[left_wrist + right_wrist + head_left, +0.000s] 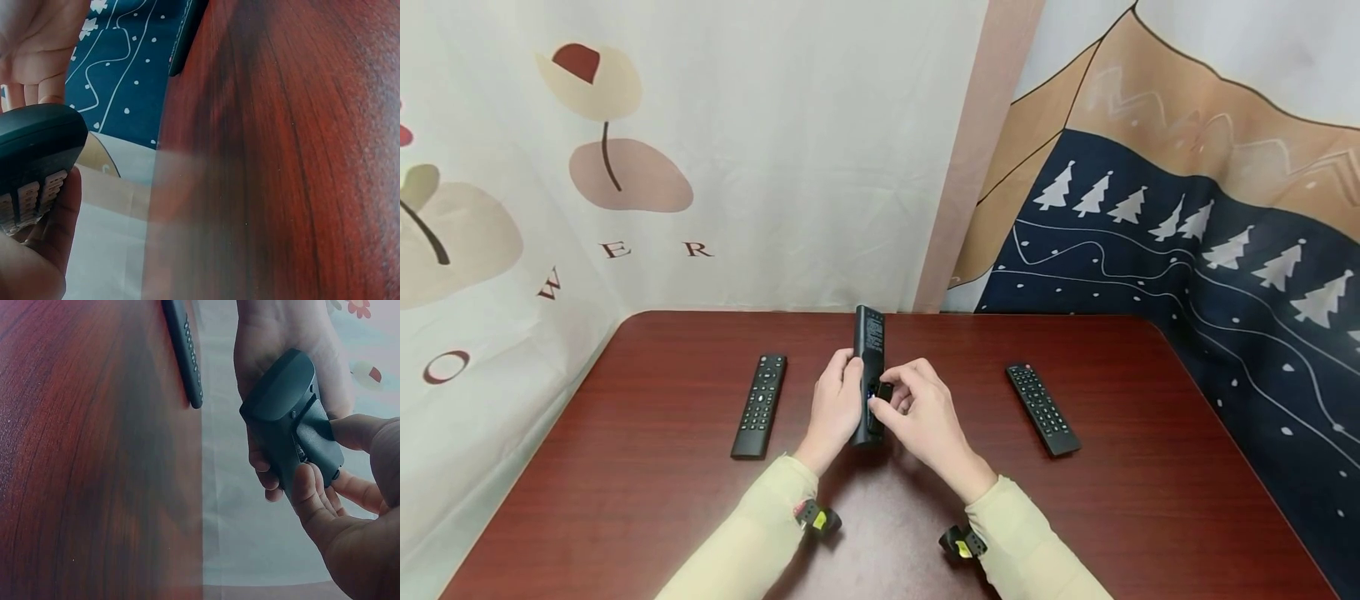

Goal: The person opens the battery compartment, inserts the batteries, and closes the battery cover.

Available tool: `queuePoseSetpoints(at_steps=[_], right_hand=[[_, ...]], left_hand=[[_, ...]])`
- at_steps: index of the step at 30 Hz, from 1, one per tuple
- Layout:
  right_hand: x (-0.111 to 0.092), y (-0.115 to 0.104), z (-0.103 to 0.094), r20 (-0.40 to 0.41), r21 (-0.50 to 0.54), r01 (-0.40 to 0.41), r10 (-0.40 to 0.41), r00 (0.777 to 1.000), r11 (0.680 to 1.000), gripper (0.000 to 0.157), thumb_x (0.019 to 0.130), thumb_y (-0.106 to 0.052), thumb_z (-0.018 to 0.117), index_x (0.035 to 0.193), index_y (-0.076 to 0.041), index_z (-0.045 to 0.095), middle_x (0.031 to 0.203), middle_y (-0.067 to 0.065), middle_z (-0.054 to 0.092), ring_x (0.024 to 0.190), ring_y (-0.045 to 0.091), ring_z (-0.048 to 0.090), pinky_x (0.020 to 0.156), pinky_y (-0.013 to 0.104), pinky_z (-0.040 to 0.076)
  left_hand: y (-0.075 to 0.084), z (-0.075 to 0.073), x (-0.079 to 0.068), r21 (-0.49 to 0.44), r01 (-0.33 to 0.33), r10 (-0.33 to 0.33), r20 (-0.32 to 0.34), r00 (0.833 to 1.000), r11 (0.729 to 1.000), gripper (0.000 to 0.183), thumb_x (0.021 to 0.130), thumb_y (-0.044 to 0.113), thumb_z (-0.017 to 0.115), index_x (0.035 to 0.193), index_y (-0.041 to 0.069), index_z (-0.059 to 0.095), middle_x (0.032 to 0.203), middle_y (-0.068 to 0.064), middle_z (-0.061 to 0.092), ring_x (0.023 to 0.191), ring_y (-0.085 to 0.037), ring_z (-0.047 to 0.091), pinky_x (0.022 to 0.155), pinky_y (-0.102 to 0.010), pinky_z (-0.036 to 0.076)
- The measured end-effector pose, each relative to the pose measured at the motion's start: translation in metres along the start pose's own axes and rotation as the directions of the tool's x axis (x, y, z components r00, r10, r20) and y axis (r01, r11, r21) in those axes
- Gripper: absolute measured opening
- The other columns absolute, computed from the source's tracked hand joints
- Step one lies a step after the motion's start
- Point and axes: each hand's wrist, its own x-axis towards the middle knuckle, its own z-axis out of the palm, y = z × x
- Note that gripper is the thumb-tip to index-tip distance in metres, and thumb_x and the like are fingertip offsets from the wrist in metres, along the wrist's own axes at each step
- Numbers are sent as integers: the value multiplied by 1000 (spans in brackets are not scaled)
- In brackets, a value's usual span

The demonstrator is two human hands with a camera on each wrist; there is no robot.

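Above the middle of the table, my left hand [835,400] grips a black remote control [870,333], its labelled back turned up toward the head camera. In the left wrist view the remote [40,140] shows its end and some buttons on the underside. With thumb and fingers, my right hand [928,412] pinches a small black battery cover [320,439] at the remote's back. The cover stands tilted out from the body, and a narrow dark gap shows beside it in the right wrist view. What lies inside the compartment is mostly hidden.
A second black remote [760,408] lies buttons up on the reddish-brown table [655,500], left of my hands. To their right lies a third remote [1042,408], also buttons up. Printed curtains [820,167] hang behind the table's far edge.
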Motion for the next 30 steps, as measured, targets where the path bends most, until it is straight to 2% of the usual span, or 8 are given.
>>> queuePoseSetpoints(at_steps=[10, 20, 30], right_hand=[[-1, 1, 1, 21, 11, 5, -5, 1000, 1000, 24, 84, -4, 82, 106, -3, 71, 95, 10, 56, 70, 18, 63, 64, 26, 55], [-2, 3, 3, 26, 30, 4, -5, 1000, 1000, 25, 85, -5, 82, 108, -2, 72, 96, 9, 57, 70, 14, 62, 65, 26, 56], [-6, 10, 6, 12, 47, 56, -56, 998, 997, 30, 88, -5, 81, 116, -1, 72, 101, 10, 61, 72, 13, 61, 64, 26, 55]], left_hand=[[-2, 0, 1, -5, -12, 12, 0, 1000, 1000, 32, 109, 26, 43, 127, 9, 63, 114, -16, 72, 94, -28, 66, 82, -39, 52], [-2, 0, 1, -4, -5, 5, 11, 1000, 1000, 33, 110, 26, 42, 130, 9, 62, 116, -16, 71, 96, -28, 67, 84, -42, 54], [-4, 1, 1, -13, -19, 19, 7, 1000, 1000, 33, 110, 26, 41, 129, 8, 62, 114, -17, 71, 91, -27, 68, 78, -39, 55]])
